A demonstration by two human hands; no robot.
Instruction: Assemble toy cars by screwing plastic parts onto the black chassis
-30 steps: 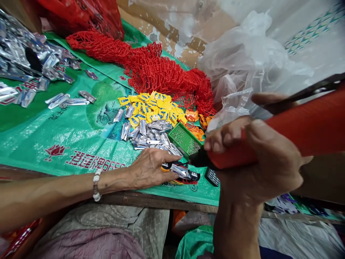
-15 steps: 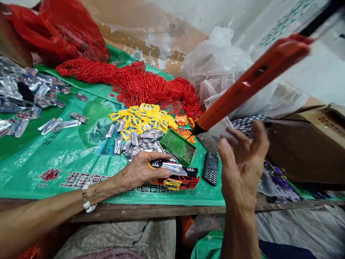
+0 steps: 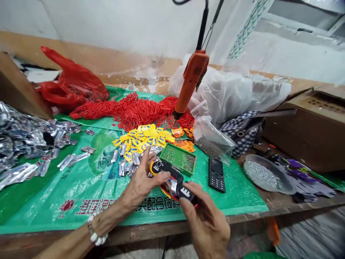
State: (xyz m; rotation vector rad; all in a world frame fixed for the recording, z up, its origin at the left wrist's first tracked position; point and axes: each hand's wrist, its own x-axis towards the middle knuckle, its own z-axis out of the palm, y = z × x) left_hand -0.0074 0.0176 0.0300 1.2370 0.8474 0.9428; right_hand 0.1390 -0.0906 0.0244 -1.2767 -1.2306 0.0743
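Head view: right hand [image 3: 208, 220] has let go of the orange driver [image 3: 190, 80], now hanging beyond the fingers, and grips one end of the toy piece [image 3: 171, 184]; left hand [image 3: 138, 186] grasps the other. Toy piece between both hands' fingers; driving looks paused.

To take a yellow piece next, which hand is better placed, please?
Left hand, likely: it is nearer the yellow pieces. Both hands hold the assembly, but the right hand is farther away.

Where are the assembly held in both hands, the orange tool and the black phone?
Assembly [image 3: 172, 184], head view: on its silver middle.
Orange tool [image 3: 189, 82], head view: middle of its casing.
Black phone [image 3: 216, 175], head view: middle of its front.
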